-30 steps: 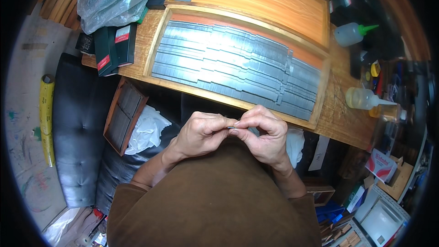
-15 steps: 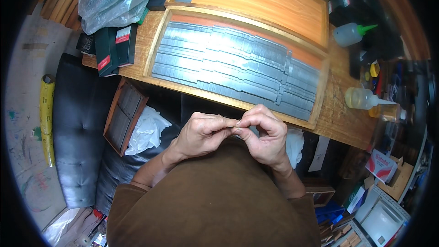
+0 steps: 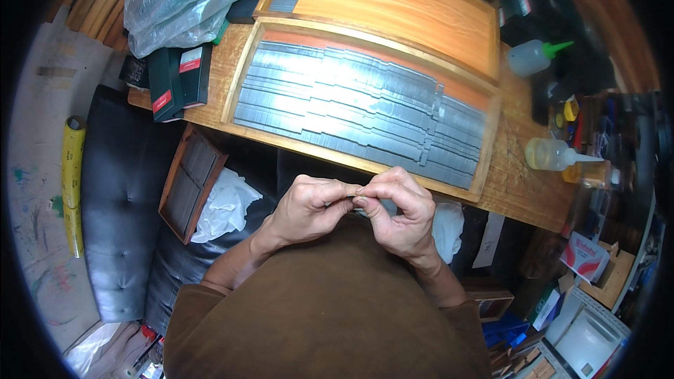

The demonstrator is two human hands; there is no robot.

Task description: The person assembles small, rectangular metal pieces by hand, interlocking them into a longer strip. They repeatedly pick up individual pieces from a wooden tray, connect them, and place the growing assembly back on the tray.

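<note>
My left hand and my right hand meet fingertip to fingertip in front of my chest. Both are closed in a pinch around something small and thin, mostly covered by the fingers; its kind does not show. Beyond them, a wooden tray lies on the table, holding rows of thin grey metal strips packed side by side. The tray's near edge is just past my right fingertips, apart from them.
Behind is a second wooden tray with a few grey strips at its left. A smaller wooden box of dark pieces rests on the black seat by a white plastic bag. Squeeze bottles stand at right, dark boxes at left.
The view has shifted slightly. My right hand has moved a little to the left; both hands keep their pinch.
</note>
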